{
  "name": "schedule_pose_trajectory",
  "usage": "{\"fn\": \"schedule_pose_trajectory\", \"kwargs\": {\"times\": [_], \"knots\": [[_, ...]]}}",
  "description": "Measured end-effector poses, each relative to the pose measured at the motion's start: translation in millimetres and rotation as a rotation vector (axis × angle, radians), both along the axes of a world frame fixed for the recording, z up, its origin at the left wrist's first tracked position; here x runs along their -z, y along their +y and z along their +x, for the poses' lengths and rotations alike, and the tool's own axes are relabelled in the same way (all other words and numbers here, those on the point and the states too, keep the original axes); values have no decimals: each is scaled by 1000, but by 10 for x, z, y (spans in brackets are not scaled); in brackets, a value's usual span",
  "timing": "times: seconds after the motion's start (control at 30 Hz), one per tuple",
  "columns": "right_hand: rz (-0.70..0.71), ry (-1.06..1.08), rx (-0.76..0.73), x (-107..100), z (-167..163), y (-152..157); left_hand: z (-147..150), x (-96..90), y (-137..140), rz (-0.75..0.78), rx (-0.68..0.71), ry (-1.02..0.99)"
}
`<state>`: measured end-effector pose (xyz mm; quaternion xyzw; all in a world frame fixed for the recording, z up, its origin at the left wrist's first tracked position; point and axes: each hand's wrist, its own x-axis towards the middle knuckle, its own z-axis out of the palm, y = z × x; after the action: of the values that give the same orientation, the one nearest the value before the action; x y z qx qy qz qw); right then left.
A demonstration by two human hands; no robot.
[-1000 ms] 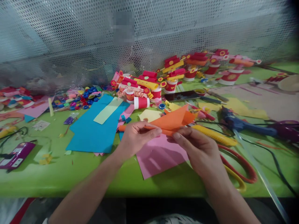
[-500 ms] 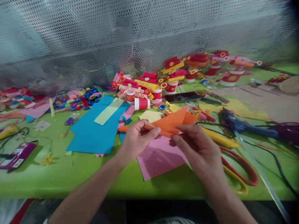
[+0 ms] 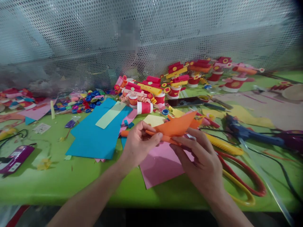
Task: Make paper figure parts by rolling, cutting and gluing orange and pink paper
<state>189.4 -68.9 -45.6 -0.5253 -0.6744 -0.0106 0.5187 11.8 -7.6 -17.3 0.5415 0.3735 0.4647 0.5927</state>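
Between my two hands is a sheet of orange paper, its near edge rolled into a thin tube and its loose part rising to a point. My left hand is closed on the left part of the roll, thumb on top, and an orange end pokes out to its left. Thumb and fingers of my right hand pinch the roll's right part. Below the hands lies a pink paper sheet. Blue paper with a pale green strip on it lies left of my left hand.
Scissors with red and yellow handles lie right of my right hand. Beyond them are a blue glue gun and its cable. Decorated red paper cups stand at the back, before a perforated metal screen. A purple device sits at left.
My right hand has shifted its hold, its fingers now closer over the roll. The orange sheet's loose point has swung slightly to the right. My left hand keeps its grip.
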Motion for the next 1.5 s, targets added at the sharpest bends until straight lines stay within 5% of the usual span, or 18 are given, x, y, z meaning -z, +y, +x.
{"fn": "schedule_pose_trajectory", "kwargs": {"times": [0.17,0.37,0.77,1.03,1.5], "knots": [[-55,114,-33,-23,3,-26,13,-52,-38,-26,42,-77],[-107,243,-91,28,45,-31,-52,-24,-12,135,190,20],[-187,344,-101,-10,74,-38,-166,-91,11,439,158,208],[-236,424,-149,-27,112,-41,-157,-94,33,440,256,183],[-323,603,-187,-27,85,-60,-70,-44,4,269,56,153]]}}
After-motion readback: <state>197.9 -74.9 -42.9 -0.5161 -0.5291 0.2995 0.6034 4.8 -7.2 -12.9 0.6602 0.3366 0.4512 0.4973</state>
